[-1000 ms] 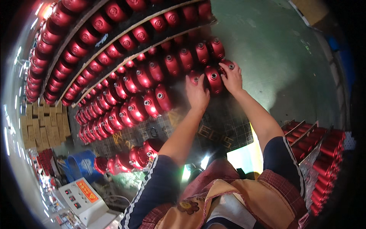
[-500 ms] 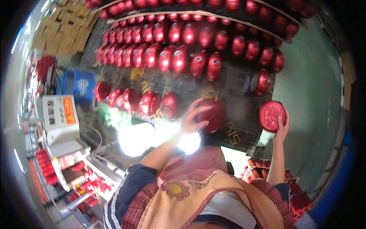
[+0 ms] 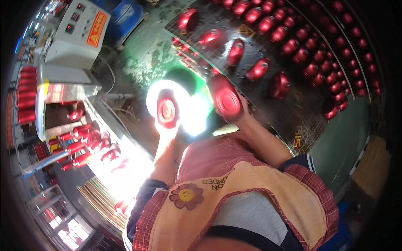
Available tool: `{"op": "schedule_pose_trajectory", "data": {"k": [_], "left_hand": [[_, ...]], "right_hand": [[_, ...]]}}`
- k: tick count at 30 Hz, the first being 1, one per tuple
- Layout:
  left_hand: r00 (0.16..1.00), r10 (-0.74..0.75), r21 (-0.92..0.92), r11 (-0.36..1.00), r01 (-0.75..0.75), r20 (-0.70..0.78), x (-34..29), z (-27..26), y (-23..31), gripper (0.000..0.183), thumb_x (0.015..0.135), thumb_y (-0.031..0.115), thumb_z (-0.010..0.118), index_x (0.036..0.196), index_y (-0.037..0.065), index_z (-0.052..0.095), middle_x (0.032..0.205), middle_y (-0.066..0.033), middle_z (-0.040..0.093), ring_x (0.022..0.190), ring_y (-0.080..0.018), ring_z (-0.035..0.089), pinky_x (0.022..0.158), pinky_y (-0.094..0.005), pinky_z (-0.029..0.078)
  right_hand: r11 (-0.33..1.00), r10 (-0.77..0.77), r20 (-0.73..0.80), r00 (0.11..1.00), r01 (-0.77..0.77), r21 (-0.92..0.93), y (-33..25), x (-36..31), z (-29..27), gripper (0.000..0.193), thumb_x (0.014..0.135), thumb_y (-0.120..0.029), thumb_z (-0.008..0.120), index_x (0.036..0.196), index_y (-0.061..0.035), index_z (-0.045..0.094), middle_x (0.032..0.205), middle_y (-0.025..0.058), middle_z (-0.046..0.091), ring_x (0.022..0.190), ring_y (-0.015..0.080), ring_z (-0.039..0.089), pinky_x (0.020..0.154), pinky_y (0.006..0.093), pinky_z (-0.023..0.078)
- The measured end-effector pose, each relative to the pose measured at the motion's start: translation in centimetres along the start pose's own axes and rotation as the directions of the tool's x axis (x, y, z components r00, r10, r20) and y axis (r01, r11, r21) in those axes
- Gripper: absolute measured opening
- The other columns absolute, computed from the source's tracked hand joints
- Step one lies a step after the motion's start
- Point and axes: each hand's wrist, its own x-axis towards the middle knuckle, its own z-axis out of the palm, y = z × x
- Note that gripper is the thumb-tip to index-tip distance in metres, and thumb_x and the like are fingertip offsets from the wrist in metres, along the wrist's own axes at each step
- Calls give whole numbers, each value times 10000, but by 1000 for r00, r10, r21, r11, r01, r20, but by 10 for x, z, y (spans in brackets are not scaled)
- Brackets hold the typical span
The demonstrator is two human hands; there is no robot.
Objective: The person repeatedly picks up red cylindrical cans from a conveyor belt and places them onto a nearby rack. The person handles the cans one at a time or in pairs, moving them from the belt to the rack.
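One shiny red can (image 3: 167,108) is resting in my left hand (image 3: 167,130), in front of a white glare (image 3: 196,119), and a second red can (image 3: 226,97) in my right hand (image 3: 244,109), near the edge of the dark board (image 3: 307,113). My fingers are clamping on both, partly hiding behind them. Ringed oval faces are pointing up at me; the left can's long axis is running nearly straight away, the right's slanting leftward.

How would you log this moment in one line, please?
left hand: holds metallic red rounded vessel; right hand: holds second metallic red rounded vessel
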Motion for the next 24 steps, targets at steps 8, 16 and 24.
{"op": "schedule_pose_trajectory", "data": {"k": [8, 16, 24], "left_hand": [[950, 113, -460, 887, 35, 292, 21, -7, 61, 712, 894, 485, 601, 1456, 87, 421, 1383, -198, 458, 1200, -357, 507, 913, -538, 526], [888, 331, -485, 862, -148, 319, 30, -35, 145, 695, 928, 566, 529, 1417, 77, 463, 1307, -277, 502, 1039, -355, 606, 746, -462, 595], [886, 418, -396, 862, -318, 199, -4, -38, 140, 669, 923, 541, 532, 1413, 87, 487, 1279, -266, 555, 963, -338, 648, 685, -420, 609]], "right_hand": [[965, 259, 310, 915, -235, -114, 111, 206, -13, 637, 922, -424, 578, 1420, -45, 460, 1398, 198, 510, 1217, 335, 549, 974, 451, 480], [737, 655, 126, 745, -667, 108, 185, 275, 12, 706, 812, -439, 731, 1397, -107, 515, 1432, 164, 467, 1231, 296, 505, 855, 410, 533], [727, 674, 122, 729, -683, 62, 159, 271, -10, 670, 837, -438, 711, 1410, -147, 521, 1461, 146, 448, 1228, 309, 496, 881, 426, 525]]}}
